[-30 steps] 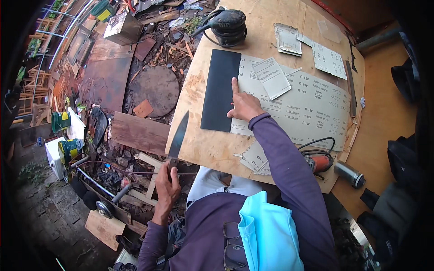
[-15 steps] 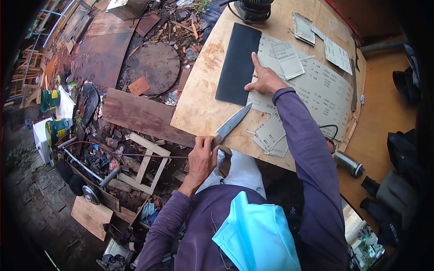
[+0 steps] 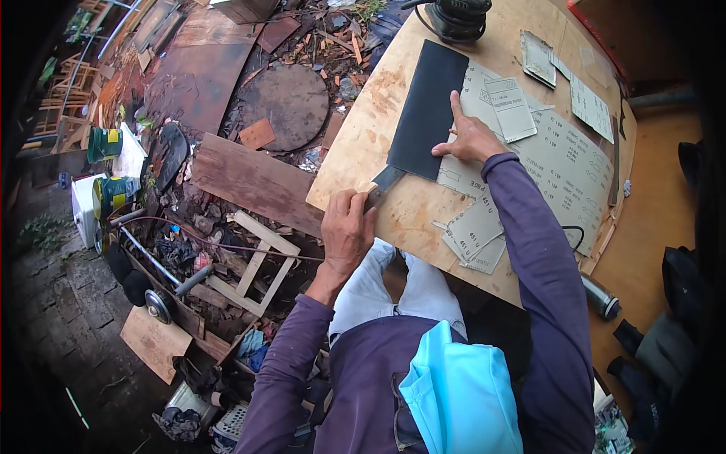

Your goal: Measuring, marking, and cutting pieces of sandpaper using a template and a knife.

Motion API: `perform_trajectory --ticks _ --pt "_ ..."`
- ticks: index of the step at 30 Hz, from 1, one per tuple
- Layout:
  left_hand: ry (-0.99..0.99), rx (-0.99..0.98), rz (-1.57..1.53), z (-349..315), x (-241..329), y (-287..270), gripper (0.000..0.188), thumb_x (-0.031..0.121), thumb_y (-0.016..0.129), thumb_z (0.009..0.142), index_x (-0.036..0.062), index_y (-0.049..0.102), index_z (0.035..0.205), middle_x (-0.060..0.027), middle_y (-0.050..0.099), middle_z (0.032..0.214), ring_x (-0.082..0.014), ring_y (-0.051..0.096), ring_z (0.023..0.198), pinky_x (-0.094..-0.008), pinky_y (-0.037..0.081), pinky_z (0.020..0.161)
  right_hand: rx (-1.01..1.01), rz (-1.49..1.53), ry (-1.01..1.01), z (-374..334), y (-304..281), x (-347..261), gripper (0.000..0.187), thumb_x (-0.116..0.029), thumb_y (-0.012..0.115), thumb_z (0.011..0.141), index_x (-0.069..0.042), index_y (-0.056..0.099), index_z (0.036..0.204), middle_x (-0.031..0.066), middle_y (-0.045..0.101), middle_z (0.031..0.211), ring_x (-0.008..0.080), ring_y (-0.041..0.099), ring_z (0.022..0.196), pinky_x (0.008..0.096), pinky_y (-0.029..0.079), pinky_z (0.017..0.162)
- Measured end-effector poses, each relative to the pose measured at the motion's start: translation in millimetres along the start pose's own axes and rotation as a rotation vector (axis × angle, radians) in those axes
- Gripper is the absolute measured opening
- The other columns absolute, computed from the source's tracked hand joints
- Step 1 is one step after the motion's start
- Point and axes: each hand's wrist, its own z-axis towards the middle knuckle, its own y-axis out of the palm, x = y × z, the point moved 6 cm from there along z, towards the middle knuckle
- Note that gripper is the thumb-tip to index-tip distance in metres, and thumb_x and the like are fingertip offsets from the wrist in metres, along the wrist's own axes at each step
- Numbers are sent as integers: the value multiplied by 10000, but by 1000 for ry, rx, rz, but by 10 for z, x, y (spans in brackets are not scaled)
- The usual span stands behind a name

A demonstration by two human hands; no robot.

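Note:
My left hand (image 3: 346, 231) is wrapped round the handle of a knife (image 3: 389, 178) at the near left edge of the plywood board. The blade's front part is hidden under the lower end of a black sandpaper strip (image 3: 428, 110). The strip lies along the left side of a larger sandpaper sheet (image 3: 563, 170), which shows its grey printed backing. My right hand (image 3: 473, 139) rests on the seam between them, thumb and forefinger stretched out and spread. A small pale printed packet (image 3: 512, 112) lies on the sheet just beyond this hand.
A black corded power tool (image 3: 456, 21) stands at the board's far edge. Loose sandpaper pieces (image 3: 476, 231) lie near its front edge. A metal cylinder (image 3: 601, 296) lies right of the board. Wood scraps and a wooden frame (image 3: 253, 265) litter the ground at left.
The knife has moved forward, its blade passing from beside the black strip to beneath its lower end. My left hand went with it. My right hand keeps its place on the paper.

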Motion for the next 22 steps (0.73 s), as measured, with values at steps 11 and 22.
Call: perform_trajectory --ticks 11,22 --pt "-2 -59 8 5 -209 -5 322 55 736 854 11 581 1133 -174 560 1107 -377 600 1005 -457 541 777 50 -74 73 -32 7 1 1430 -507 918 752 -68 -83 1675 230 707 1279 387 678 1206 422 543 1038" --pt "119 -107 -17 212 -266 116 347 92 744 862 21 599 1168 -175 577 1126 -365 580 998 -495 474 890 24 -7 56 -15 33 -39 1420 -453 925 765 -97 -106 1674 203 709 1317 381 657 1259 414 495 1108"
